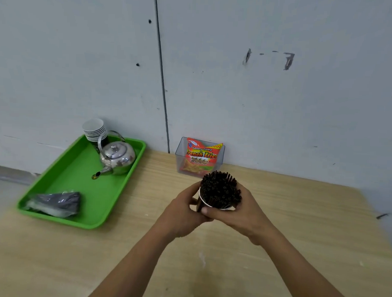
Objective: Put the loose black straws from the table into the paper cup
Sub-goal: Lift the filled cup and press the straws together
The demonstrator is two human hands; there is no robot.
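Near the counter's point(299, 218) centre, the paper cup point(202, 200) is packed with black straws point(220, 190), open ends up. The left grip point(184, 210) and right grip point(241, 214) both curl round the cup, one on each side. A green tray point(78, 177) carrying a kettle point(117, 156) lies well apart, to the left.

Left hand point(184, 206) and right hand point(240, 214) grip the paper cup point(201, 198) from either side. It is packed with black straws point(220, 189), open ends up. The cup's base is hidden, so contact with the desk point(299, 223) is unclear. On the left, a green tray point(76, 168) carries a kettle point(117, 156), stacked cups point(94, 129) and a dark wrapped bundle point(55, 203). By the wall, a clear box point(179, 152) holds a snack packet point(201, 156).
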